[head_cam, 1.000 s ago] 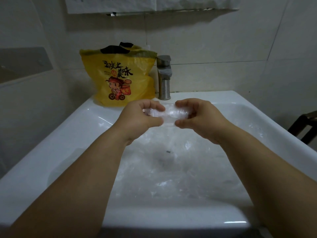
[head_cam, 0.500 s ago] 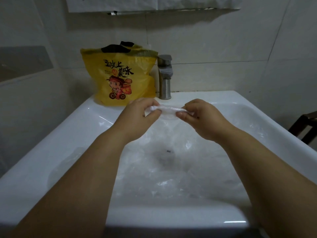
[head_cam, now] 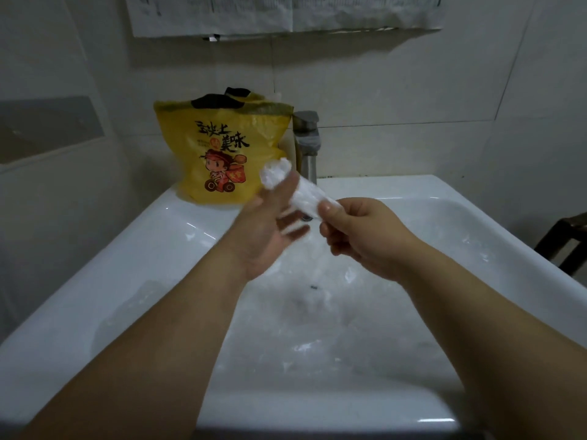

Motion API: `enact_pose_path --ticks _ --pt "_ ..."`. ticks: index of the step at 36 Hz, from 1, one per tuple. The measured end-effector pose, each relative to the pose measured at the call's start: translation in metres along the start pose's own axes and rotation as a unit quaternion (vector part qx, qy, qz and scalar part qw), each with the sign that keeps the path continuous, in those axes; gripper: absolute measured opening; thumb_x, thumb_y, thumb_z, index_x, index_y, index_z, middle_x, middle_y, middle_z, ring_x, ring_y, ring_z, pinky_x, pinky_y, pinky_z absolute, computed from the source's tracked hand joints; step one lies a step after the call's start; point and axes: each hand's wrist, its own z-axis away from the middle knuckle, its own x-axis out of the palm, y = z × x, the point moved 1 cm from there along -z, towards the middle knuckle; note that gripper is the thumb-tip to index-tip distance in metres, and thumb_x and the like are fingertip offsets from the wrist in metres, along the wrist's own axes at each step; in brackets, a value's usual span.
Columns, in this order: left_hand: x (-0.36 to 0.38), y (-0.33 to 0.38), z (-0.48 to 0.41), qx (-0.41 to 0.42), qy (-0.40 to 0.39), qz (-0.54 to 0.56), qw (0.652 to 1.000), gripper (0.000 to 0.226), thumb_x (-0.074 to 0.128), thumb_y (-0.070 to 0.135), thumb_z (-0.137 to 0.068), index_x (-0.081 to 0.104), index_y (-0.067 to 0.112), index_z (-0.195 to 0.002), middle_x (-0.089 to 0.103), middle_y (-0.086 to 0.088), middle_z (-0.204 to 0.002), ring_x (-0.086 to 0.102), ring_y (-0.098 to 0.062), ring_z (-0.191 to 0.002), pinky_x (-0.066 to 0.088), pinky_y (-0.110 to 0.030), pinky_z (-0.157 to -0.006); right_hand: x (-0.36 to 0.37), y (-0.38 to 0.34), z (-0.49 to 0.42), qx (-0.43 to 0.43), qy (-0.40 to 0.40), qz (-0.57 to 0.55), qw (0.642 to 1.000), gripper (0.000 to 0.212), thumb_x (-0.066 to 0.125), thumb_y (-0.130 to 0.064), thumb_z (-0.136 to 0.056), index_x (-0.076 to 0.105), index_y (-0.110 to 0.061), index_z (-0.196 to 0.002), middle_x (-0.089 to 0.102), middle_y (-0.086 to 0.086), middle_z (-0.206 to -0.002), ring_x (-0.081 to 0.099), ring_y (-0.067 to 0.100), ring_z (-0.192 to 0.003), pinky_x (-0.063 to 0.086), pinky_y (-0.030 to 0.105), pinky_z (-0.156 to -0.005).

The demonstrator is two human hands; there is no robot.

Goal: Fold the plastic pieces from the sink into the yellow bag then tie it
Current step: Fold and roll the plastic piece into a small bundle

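Head view over a white sink [head_cam: 95,281]. The right hand [head_cam: 359,236] pinches the near end of a rolled clear plastic piece [head_cam: 305,195] between thumb and curled fingers. The roll slants up and to the left above the basin, and its far, crumpled end shows in front of the lower right corner of the yellow bag [head_cam: 219,154]. The left hand [head_cam: 270,230] is turned palm toward the camera with fingers extended. The roll lies across those fingers, though motion blur leaves it unclear whether any finger closes on it, and the hand appears spread flat.

The yellow bag, printed with dark characters and a cartoon figure, stands upright on the rear left ledge of the sink, its mouth open, with something dark showing at the top. A metal faucet [head_cam: 307,144] stands just beside the bag, to its right. Further clear plastic pieces [head_cam: 317,328] lie loose across the basin floor, below both forearms. Paper sheets [head_cam: 222,14] hang on the tiled wall above. Part of a dark wooden chair [head_cam: 565,246] shows at the right edge.
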Motion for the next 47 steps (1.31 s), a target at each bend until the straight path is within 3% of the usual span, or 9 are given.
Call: enact_pose_path --ticks 3,5,7,12,17,22,28,37,47 --pt "0.014 -0.013 0.004 -0.054 -0.05 -0.097 0.993 0.056 0.062 0.058 -0.08 0.061 0.01 -0.109 0.07 -0.009 -0.101 0.067 -0.024 -0.098 0.056 -0.04 -0.088 0.013 0.002 0.001 -0.005 -0.018 -0.012 1.0 0.03 0.047 -0.015 -0.1 0.061 0.005 -0.081 0.057 0.008 -0.062 0.052 0.014 -0.053 0.045 0.022 -0.052" --pt "0.02 -0.014 0.004 -0.052 -0.037 -0.1 0.993 0.043 0.054 0.047 -0.09 0.063 0.007 -0.103 0.071 0.001 -0.077 0.067 -0.011 -0.07 0.055 -0.027 -0.067 0.018 0.005 -0.001 -0.01 -0.012 0.025 1.0 0.031 0.047 -0.015 -0.1 0.061 0.013 -0.096 0.059 0.014 -0.071 0.052 0.02 -0.06 0.044 0.024 -0.055" --pt "0.02 -0.012 0.003 -0.043 -0.017 -0.1 0.994 0.035 0.044 0.038 -0.1 0.069 0.013 -0.101 0.071 0.003 -0.074 0.064 -0.006 -0.06 0.052 -0.023 -0.061 0.019 0.005 -0.001 -0.008 -0.012 0.034 0.999 0.034 0.048 -0.02 -0.099 0.062 0.011 -0.093 0.059 0.011 -0.068 0.051 0.017 -0.06 0.044 0.024 -0.056" --pt "0.006 -0.001 -0.004 -0.01 0.064 -0.012 0.998 0.034 0.046 0.03 -0.101 0.07 0.012 -0.086 0.07 -0.002 -0.08 0.066 -0.013 -0.073 0.055 -0.025 -0.064 0.011 0.003 -0.003 0.031 -0.044 0.001 0.999 0.024 0.054 -0.019 -0.097 0.064 0.001 -0.088 0.056 0.002 -0.06 0.047 0.01 -0.052 0.043 0.023 -0.054" --pt "-0.008 0.001 -0.003 0.008 0.115 -0.072 0.991 0.018 0.06 0.027 -0.094 0.067 0.014 -0.084 0.065 -0.002 -0.087 0.061 -0.011 -0.075 0.05 -0.019 -0.055 -0.002 0.002 -0.002 0.065 -0.043 0.009 0.997 0.022 0.057 -0.019 -0.095 0.064 -0.002 -0.083 0.057 0.002 -0.058 0.048 0.011 -0.051 0.044 0.022 -0.052" --pt "-0.019 0.002 -0.002 0.043 0.103 -0.219 0.969 0.019 0.067 0.027 -0.088 0.07 0.009 -0.095 0.067 -0.001 -0.077 0.065 -0.003 -0.058 0.051 -0.015 -0.053 -0.011 0.005 -0.003 0.081 -0.026 0.004 0.996 0.02 0.06 -0.018 -0.093 0.067 0.0 -0.098 0.062 0.01 -0.078 0.056 0.012 -0.06 0.051 0.021 -0.055" --pt "-0.024 0.008 0.005 -0.004 0.025 -0.291 0.956 0.019 0.063 0.024 -0.09 0.067 0.009 -0.079 0.072 -0.003 -0.071 0.065 -0.005 -0.058 0.053 -0.016 -0.055 -0.021 0.002 -0.004 0.067 -0.013 0.015 0.998 0.015 0.061 -0.015 -0.092 0.069 -0.002 -0.094 0.063 0.008 -0.074 0.057 0.01 -0.058 0.051 0.018 -0.056" --pt "-0.017 0.018 0.01 -0.056 -0.046 -0.106 0.992 0.018 0.048 0.006 -0.097 0.066 0.011 -0.097 0.071 -0.007 -0.07 0.064 -0.006 -0.056 0.054 -0.015 -0.052 -0.028 -0.003 -0.001 0.057 -0.045 -0.094 0.993 0.015 0.055 -0.003 -0.092 0.067 -0.006 -0.1 0.061 0.007 -0.069 0.056 0.01 -0.053 0.053 0.019 -0.055" --pt "-0.016 0.021 0.011 -0.067 -0.065 -0.019 0.995 0.029 0.04 -0.008 -0.096 0.066 0.005 -0.088 0.071 -0.012 -0.073 0.066 -0.01 -0.059 0.056 -0.017 -0.055 -0.03 -0.004 -0.004 0.032 -0.037 -0.178 0.983 0.021 0.047 0.01 -0.091 0.064 0.003 -0.1 0.066 0.011 -0.064 0.059 0.015 -0.054 0.054 0.023 -0.053"
